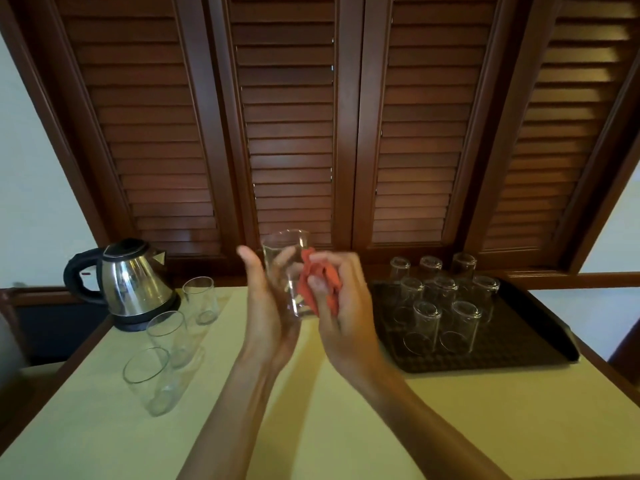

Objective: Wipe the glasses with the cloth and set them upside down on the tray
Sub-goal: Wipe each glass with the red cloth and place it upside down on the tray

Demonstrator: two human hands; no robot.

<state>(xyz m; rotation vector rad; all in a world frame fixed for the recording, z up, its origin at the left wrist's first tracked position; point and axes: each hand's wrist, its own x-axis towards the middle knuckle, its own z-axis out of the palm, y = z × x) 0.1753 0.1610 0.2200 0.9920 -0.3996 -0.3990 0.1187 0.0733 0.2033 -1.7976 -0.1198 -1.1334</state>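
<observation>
My left hand [268, 313] grips a clear glass [284, 252] upright above the table, fingers curled round its far side. My right hand [341, 299] holds a bunched red cloth [320, 278] pressed against the glass's right wall. Three more clear glasses stand upright on the left of the table: one at the back [201, 299], one in the middle [169, 337], one nearest me [149, 379]. On the right lies a dark tray [540, 341] with several glasses [460, 325] set upside down in rows.
A steel electric kettle [133, 282] with a black handle stands at the back left, beside the upright glasses. The table top [329, 427] is pale yellow. Brown louvred shutters [291, 133] rise directly behind the table.
</observation>
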